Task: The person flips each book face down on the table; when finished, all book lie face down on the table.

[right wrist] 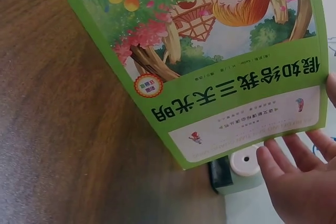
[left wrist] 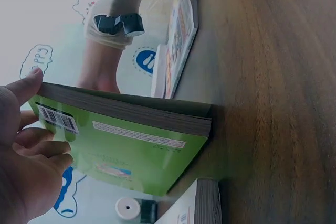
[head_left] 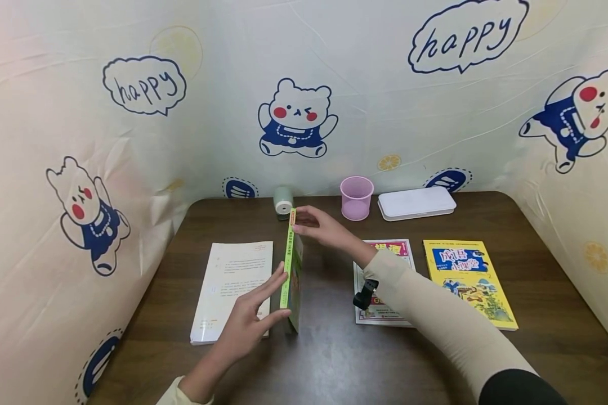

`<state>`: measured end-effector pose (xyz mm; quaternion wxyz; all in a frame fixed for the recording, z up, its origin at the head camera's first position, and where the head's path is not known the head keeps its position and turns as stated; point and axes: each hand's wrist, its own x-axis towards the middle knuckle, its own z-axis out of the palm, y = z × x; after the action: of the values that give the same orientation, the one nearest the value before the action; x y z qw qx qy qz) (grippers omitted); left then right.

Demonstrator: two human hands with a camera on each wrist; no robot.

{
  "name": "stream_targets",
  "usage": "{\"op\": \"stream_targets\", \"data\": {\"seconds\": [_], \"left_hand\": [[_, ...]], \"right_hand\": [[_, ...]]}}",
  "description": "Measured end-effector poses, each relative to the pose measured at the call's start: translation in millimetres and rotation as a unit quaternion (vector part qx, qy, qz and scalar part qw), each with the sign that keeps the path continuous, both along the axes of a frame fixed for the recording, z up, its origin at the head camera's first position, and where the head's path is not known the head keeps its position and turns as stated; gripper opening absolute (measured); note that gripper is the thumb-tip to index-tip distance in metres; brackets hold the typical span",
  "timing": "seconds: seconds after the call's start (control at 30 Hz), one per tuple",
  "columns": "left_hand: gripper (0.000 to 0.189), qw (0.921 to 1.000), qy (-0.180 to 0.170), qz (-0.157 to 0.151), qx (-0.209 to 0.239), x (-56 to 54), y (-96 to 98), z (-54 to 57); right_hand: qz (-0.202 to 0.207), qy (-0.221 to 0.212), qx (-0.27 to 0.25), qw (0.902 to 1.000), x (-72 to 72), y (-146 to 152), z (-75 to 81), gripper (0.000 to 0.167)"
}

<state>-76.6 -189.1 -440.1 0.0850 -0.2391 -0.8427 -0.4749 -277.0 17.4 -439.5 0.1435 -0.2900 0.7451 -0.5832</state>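
Book held on edge over a brown table

In the head view, the green-spined book stands upright just below the middle of the frame, spine toward the camera. The left hand meets it at seven o'clock, fingertips on one side and thumb close to the near end. The right hand comes from one o'clock, thumb and fingers pinching the far corner. Around the book lie a white book at nine o'clock, a red-and-white book at three, partly under the right sleeve, and a yellow book beyond that. A pale green object stands at twelve, a pink cup at one, a white case at two.

In the left wrist view, the left hand enters from nine o'clock — thumb on the page-block edge, fingers bent against the green back cover, pinching the book. Whether its lower edge touches the table cannot be told.

In the right wrist view, the illustrated front cover fills twelve o'clock, its title upside down. The right hand sits at four o'clock, fingers side by side along the book's edge — the thumb is mostly cut off.
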Motion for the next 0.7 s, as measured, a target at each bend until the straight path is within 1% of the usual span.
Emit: {"op": "stream_targets", "data": {"seconds": [0.07, 0.13, 0.23, 0.3, 0.37, 0.43, 0.5, 0.6, 0.7], "left_hand": [[0.069, 0.9998, 0.02, 0.003, -0.009, -1.2, 2.8, -1.2], [0.07, 0.9996, 0.029, 0.001, -0.004, -2.6, 6.8, -3.0], [0.071, 0.9992, 0.025, -0.013, 0.029, -5.4, 14.1, -7.1], [0.072, 0.9983, 0.007, -0.021, 0.054, -6.7, 19.4, -9.8], [0.072, 0.9961, -0.019, -0.03, 0.08, -7.8, 24.5, -12.6], [0.072, 0.9938, -0.047, -0.031, 0.096, -9.1, 29.5, -15.4], [0.071, 0.9912, -0.067, -0.036, 0.108, -10.7, 33.9, -18.5], [0.071, 0.9889, -0.084, -0.043, 0.115, -13.1, 40.0, -22.6], [0.071, 0.9891, -0.085, -0.049, 0.11, -14.8, 44.6, -26.1]], "right_hand": [[0.001, -0.02, -0.016, 0.9997, 1.2, 2.2, -0.7, 0.053], [-0.001, -0.038, -0.025, 0.9989, 2.4, 5.6, -1.0, 0.054], [-0.005, -0.055, -0.037, 0.9978, 3.2, 12.5, -1.5, 0.055], [-0.003, -0.059, -0.044, 0.9973, 3.6, 17.6, -2.0, 0.055], [0.002, -0.062, -0.056, 0.9965, 3.4, 23.0, -3.0, 0.056], [0.007, -0.062, -0.06, 0.9962, 3.1, 28.2, -4.3, 0.056], [0.01, -0.058, -0.055, 0.9968, 2.5, 33.3, -5.8, 0.056], [0.008, -0.049, -0.034, 0.9982, 2.6, 40.7, -7.5, 0.058], [0.004, -0.052, -0.032, 0.9981, 3.9, 47.4, -9.7, 0.059]]}}
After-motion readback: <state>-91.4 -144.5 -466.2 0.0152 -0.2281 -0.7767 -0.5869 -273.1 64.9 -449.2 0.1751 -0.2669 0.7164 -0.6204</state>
